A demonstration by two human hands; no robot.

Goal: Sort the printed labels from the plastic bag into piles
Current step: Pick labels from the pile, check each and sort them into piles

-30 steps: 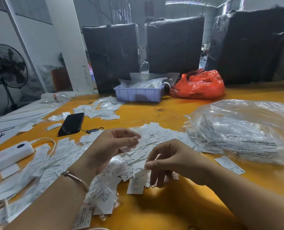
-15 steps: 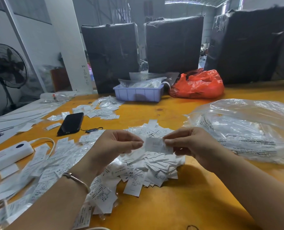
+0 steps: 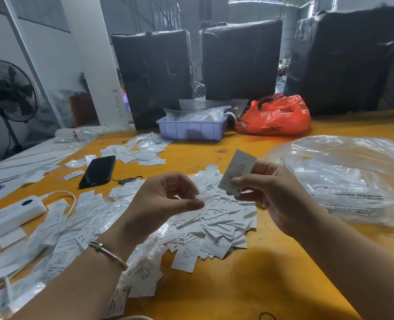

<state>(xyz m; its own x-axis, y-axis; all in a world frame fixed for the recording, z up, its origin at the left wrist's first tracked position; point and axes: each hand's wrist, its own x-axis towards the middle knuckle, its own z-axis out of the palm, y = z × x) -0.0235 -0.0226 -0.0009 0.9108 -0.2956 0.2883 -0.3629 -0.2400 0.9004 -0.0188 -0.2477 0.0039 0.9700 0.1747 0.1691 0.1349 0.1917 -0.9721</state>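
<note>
My right hand [image 3: 274, 195] pinches one white printed label [image 3: 237, 172] and holds it up, tilted, above the loose pile of labels [image 3: 214, 227] on the yellow table. My left hand [image 3: 163, 199] hovers just left of it, thumb and curled fingers pinching what looks like a thin clear sleeve [image 3: 206, 199]. The large clear plastic bag [image 3: 343, 181] lies crumpled at the right. Labels in clear sleeves [image 3: 60, 229] spread over the table at the left, partly hidden by my left forearm.
A black phone [image 3: 98, 170] and a white power strip [image 3: 11, 215] lie at the left. A second small pile [image 3: 143, 150] sits farther back. A lilac tray [image 3: 191, 130], a red bag [image 3: 274, 116] and black wrapped bales [image 3: 239, 58] line the far edge.
My right hand picked a piece from the pile and met my left hand. The hands have since parted: the right lifted the label up and to the right, the left kept the clear sleeve.
</note>
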